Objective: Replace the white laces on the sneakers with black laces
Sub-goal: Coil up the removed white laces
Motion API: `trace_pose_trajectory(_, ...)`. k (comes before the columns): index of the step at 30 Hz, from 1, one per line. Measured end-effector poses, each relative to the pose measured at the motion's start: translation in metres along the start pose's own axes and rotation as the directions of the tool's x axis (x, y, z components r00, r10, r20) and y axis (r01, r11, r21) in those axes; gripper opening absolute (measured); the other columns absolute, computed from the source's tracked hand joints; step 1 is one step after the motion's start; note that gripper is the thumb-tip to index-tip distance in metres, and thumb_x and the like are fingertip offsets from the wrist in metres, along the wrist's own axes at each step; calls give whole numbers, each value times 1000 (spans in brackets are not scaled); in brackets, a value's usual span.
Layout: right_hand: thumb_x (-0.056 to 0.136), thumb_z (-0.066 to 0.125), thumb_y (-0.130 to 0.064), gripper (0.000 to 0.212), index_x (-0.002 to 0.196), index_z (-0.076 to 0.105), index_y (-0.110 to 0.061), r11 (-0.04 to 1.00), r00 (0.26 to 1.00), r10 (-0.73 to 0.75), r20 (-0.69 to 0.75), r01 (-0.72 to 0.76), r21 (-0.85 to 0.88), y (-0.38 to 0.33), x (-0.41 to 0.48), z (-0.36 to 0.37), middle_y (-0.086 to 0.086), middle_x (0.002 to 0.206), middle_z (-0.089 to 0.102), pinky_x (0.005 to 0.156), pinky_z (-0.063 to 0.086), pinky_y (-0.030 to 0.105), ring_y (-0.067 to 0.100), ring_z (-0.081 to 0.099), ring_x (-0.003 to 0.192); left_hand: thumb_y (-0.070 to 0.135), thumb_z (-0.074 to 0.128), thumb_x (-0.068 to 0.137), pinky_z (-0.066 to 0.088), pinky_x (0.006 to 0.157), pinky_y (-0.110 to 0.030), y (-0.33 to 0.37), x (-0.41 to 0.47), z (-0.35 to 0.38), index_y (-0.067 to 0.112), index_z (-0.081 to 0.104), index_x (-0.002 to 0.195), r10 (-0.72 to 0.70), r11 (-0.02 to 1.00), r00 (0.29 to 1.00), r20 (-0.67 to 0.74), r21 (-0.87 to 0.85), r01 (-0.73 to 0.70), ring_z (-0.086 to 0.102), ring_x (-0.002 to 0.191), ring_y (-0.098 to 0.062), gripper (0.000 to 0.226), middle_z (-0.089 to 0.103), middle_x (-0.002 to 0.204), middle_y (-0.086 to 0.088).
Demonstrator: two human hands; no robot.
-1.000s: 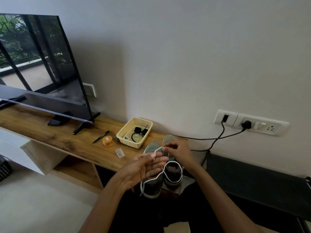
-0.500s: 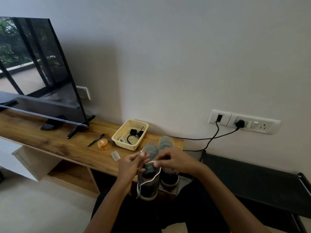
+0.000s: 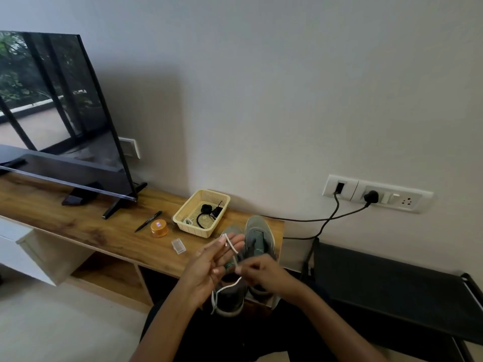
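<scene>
Sneakers: the grey-green pair (image 3: 257, 237) stands side by side at the right end of the wooden TV unit (image 3: 78, 226). Their long axes run from the person to the wall, toes to the wall and heels to the camera.
White lace (image 3: 231, 245): it lies across the left fingers, drops to the right hand, then curves down over the left-side shoe to its heel.
Left hand (image 3: 209, 267): raised over the shoes, fingers straight, the lace draped over them.
Right hand (image 3: 264, 273): fingers curled, pinching the lace just below the left hand.
Basket (image 3: 194, 229): cream plastic, just beyond the shoes, holding black cords (image 3: 209, 211).
Nearby: an orange jar (image 3: 159, 228), a pen (image 3: 148, 221) and a small clear box (image 3: 178, 246).
Far left: a television (image 3: 52, 113).
</scene>
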State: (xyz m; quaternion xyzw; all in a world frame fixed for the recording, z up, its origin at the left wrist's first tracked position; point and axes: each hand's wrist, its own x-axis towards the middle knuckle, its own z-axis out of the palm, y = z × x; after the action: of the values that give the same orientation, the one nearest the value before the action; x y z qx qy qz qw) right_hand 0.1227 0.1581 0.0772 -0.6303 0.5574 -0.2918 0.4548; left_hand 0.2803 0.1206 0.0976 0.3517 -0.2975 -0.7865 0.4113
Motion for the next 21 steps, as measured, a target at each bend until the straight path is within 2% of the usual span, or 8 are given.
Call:
trace_pose_trajectory(3,97,50,-16,28,104,64,7,985,996,-22,83,36,-167,-7,-5,3,5,70,57,59,38,14,1,47,58,14,51,95,42,43,-10,-10,0,-3,4,63,110,103,965,993,-59,249,-85,70,95,-12,23,73,104,-8)
trace_pose_trajectory(6,95,53,-14,21,103,65,1,925,983,-31,183,98,-368,-28,0,-16,-10,72,53,55,37,6,-7,48,55,12,55,93,50,58,-9,-15,-1,-3,3,67,109,193,859,980,-41,490,-148,70,81,-3,22,75,88,2)
trace_pose_trajectory(8,92,58,-15,17,102,68,-5,865,983,-88,163,157,-476,-46,3,-32,-13,75,55,55,36,7,-8,48,57,11,56,93,47,59,-7,-14,-2,-1,3,68,108,179,773,984,0,618,-141,68,75,-3,21,73,81,4)
trace_pose_trajectory(10,88,64,-14,14,97,72,-8,835,983,-170,71,182,-519,-60,9,-47,-9,81,62,61,41,12,-3,52,66,10,53,94,49,63,-11,-12,-4,0,2,69,106,58,754,996,63,651,-86,70,79,-11,21,74,88,-5)
trace_pose_trajectory(13,84,68,-10,7,87,74,-11,889,975,-220,-34,187,-418,-60,19,-64,1,79,68,70,48,29,12,60,71,12,47,97,43,61,-24,-8,-10,1,3,68,103,-105,816,980,167,578,-11,72,84,-16,23,74,96,-12)
trace_pose_trajectory(15,84,69,-9,8,84,73,-16,956,975,-196,-101,167,-240,-47,22,-66,11,82,70,72,51,34,24,63,75,12,45,96,34,52,-21,-5,-12,2,1,67,102,-120,872,974,191,490,11,71,79,-15,24,73,94,-14)
trace_pose_trajectory(18,88,64,-11,6,89,69,-12,994,981,-71,-183,85,70,-19,14,-45,9,85,68,70,50,25,17,61,77,12,46,95,33,45,-15,-1,-13,5,1,68,103,-70,945,983,169,326,12,70,75,-13,25,73,94,-15)
trace_pose_trajectory(21,91,59,-13,8,89,67,-13,974,987,49,-156,-12,228,8,0,-12,0,77,64,64,47,18,9,57,70,11,44,96,33,39,-10,-4,-8,4,-1,62,112,-5,988,995,96,157,-10,72,84,-12,27,71,105,-15)
